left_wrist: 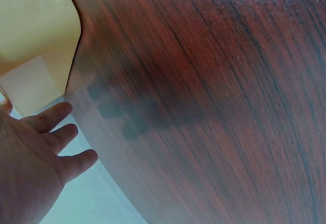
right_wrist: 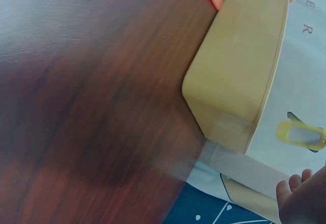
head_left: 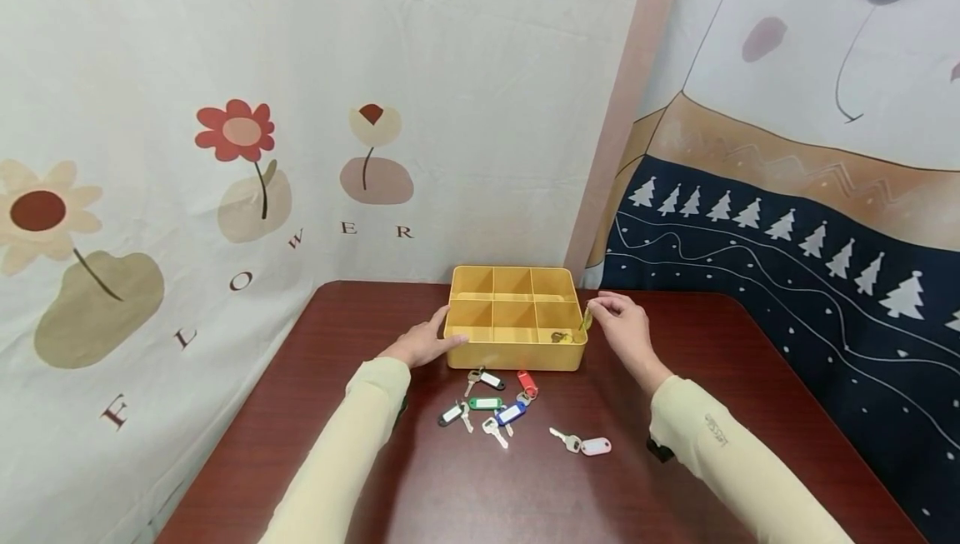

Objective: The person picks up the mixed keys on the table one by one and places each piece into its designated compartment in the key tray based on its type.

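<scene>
A yellow divided box (head_left: 517, 356) stands at the table's back edge. My right hand (head_left: 625, 330) pinches a key with a yellow tag (right_wrist: 301, 135) by the tag, at the right rim of the box. In the front right compartment lies another key (head_left: 558, 336), close below that hand. My left hand (head_left: 422, 342) rests against the box's left side, thumb at the front left corner; in the left wrist view its fingers (left_wrist: 76, 165) are spread and fairly straight.
In front of the box lie several keys with tags: two black (head_left: 491, 380), one red (head_left: 527, 382), one green (head_left: 485, 403) and one blue (head_left: 511, 414). Nearer the right forearm is a key with a white tag (head_left: 596, 446). Printed curtains (head_left: 517, 152) hang behind the dark wooden table (head_left: 675, 344).
</scene>
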The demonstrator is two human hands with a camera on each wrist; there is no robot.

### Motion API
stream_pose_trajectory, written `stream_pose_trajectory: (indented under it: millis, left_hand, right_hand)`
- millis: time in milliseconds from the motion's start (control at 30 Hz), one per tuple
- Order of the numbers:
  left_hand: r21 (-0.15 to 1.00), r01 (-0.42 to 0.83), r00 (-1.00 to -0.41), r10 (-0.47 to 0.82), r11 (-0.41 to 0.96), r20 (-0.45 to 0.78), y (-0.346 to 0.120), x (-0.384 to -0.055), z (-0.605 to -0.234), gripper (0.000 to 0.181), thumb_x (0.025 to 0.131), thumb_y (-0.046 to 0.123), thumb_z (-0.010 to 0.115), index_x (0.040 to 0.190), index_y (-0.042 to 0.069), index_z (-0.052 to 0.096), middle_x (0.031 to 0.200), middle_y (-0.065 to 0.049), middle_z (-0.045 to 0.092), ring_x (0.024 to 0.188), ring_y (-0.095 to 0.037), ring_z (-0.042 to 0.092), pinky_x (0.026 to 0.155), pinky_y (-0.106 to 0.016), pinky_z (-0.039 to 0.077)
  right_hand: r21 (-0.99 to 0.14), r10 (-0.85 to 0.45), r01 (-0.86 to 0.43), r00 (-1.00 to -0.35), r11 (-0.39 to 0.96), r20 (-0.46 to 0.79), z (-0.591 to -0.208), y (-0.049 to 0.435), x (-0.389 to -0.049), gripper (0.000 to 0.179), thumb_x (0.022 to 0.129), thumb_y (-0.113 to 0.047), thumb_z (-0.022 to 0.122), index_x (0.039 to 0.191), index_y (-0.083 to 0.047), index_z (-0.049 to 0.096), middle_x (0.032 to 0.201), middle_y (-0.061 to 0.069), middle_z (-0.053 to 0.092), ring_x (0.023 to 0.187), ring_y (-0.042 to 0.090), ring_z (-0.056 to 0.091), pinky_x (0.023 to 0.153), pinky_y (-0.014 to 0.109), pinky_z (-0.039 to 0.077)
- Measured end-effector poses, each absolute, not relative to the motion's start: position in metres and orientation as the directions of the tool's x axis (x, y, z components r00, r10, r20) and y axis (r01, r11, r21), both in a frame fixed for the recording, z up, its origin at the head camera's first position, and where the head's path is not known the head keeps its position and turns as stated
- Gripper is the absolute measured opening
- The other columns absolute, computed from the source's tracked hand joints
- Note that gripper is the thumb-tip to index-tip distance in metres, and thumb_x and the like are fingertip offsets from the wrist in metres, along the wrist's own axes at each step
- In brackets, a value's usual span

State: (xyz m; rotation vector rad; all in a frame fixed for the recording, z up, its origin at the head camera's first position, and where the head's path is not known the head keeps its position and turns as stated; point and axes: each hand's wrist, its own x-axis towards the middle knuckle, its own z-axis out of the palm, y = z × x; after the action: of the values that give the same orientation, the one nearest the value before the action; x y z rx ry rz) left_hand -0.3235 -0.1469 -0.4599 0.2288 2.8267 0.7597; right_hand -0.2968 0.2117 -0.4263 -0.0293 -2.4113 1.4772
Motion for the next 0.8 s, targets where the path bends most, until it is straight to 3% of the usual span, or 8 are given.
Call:
stream_pose_trajectory:
  millis: [233, 800]
  left_hand:
    - [0.535, 0.08, -0.964, 0.203, 0.841, -0.174, -0.148, -0.323, -0.458, 0.087, 0.094, 0.062, 0.055, 0.16, 0.022, 0.014, 0.151, -0.024, 0.04, 0.137, -0.043, 0.039, 0.107, -0.059, 0.032]
    - [0.527, 0.076, -0.965, 0.196, 0.847, -0.177, -0.148, -0.324, -0.46, 0.086, 0.095, 0.061, 0.054, 0.16, 0.022, 0.014, 0.15, -0.024, 0.041, 0.137, -0.043, 0.039, 0.108, -0.06, 0.031]
  right_hand:
    - [-0.873, 0.185, -0.104, -0.959, 0.476, 0.216, -0.426, 0.195, -0.312, 0.029, 0.098, -0.025, 0.065, 0.11, 0.0, 0.074, 0.133, 0.015, 0.059, 0.128, 0.031, 0.049, 0.108, 0.047, 0.038]
    - [-0.855, 0.187, -0.118, -0.952, 0.505, 0.242, -0.44, 0.173, -0.323, 0.024, 0.095, -0.021, 0.067, 0.106, -0.001, 0.076, 0.123, 0.016, 0.065, 0.118, 0.03, 0.055, 0.101, 0.045, 0.041]
